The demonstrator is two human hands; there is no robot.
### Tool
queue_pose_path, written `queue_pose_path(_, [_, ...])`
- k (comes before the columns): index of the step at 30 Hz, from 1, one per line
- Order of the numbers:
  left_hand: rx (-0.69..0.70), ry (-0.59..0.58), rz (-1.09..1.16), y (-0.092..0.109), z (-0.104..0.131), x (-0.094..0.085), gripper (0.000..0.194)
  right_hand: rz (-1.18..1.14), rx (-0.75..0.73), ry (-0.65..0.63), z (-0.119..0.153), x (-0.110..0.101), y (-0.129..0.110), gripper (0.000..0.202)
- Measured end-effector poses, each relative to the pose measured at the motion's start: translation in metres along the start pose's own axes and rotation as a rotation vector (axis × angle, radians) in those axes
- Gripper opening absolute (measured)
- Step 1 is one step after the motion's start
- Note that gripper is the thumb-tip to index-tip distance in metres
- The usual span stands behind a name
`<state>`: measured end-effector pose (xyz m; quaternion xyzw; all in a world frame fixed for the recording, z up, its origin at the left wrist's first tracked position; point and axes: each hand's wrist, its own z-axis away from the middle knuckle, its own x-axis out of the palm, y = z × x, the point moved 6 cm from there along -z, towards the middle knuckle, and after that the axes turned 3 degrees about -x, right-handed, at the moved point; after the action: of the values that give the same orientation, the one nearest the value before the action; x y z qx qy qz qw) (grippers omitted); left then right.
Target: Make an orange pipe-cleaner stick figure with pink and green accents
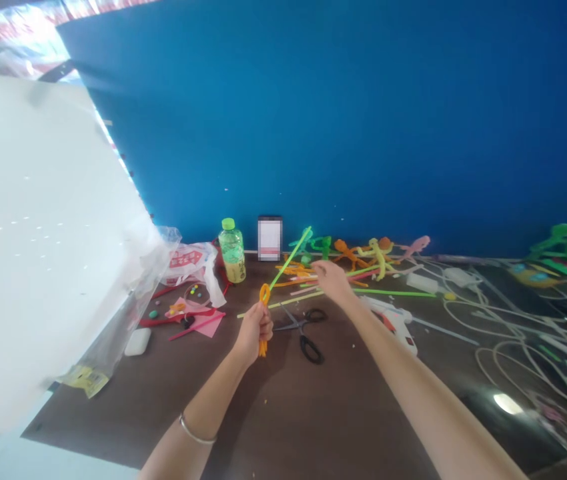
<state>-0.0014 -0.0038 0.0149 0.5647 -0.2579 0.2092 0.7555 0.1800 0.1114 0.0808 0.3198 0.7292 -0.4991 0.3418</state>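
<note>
My left hand (255,328) is closed around an orange pipe-cleaner piece (264,293), whose loop shows above the fist and whose ends hang below it. A bright green stem (290,257) slants up to the right from just behind the orange loop. Above the loose stems, my right hand (331,280) has its fingers bent together; whether they hold anything is too small to make out. Black-handled scissors (305,328) lie partly spread on the brown table (308,420), between and below the hands. Green, orange, yellow and pink stem figures (378,257) stand behind my right hand.
A green-capped bottle (232,253) and a phone (270,239) stand near the blue wall. To the left are a plastic bag (191,263), pink paper (206,321) and a white case (138,341). A glue gun (396,323) and tangled white cables (498,333) lie right.
</note>
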Motion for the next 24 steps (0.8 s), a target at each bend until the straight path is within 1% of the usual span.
queue_pose_path(2, [0.000,-0.008,0.003,0.001,0.001,0.002,0.040,0.006,-0.035,-0.105,-0.026,0.006,0.002,0.029])
queue_pose_path(5, [0.005,-0.023,0.015,0.001,0.000,0.002,0.041,0.045,-0.089,-0.245,-0.048,0.022,0.000,0.022])
queue_pose_path(9, [0.013,-0.022,-0.009,0.002,-0.002,0.000,0.042,0.143,-0.137,-0.373,-0.057,0.043,-0.007,0.010])
queue_pose_path(12, [0.035,-0.008,-0.039,0.004,-0.002,0.000,0.042,0.238,-0.153,-0.401,-0.056,0.047,-0.013,0.008])
queue_pose_path(14, [0.046,0.009,-0.070,0.005,-0.001,0.000,0.042,0.310,-0.170,-0.378,-0.052,0.042,-0.017,0.010])
queue_pose_path(16, [0.064,0.026,-0.110,0.005,0.000,0.001,0.043,0.375,-0.197,-0.338,-0.045,0.032,-0.024,0.018])
queue_pose_path(18, [0.098,0.047,-0.160,0.005,0.000,0.000,0.045,0.421,-0.227,-0.302,-0.032,0.022,-0.030,0.029])
queue_pose_path(20, [0.151,0.072,-0.230,0.006,0.000,-0.001,0.046,0.466,-0.254,-0.247,-0.016,0.011,-0.037,0.030])
queue_pose_path(21, [0.174,0.086,-0.268,0.007,0.000,-0.002,0.047,0.499,-0.268,-0.196,-0.008,0.005,-0.040,0.030])
queue_pose_path(23, [0.209,0.119,-0.334,0.007,0.001,-0.004,0.049,0.605,-0.329,-0.005,0.008,-0.009,-0.049,0.031])
queue_pose_path(24, [0.218,0.131,-0.356,0.007,0.001,-0.004,0.050,0.628,-0.340,0.071,0.015,-0.015,-0.052,0.031])
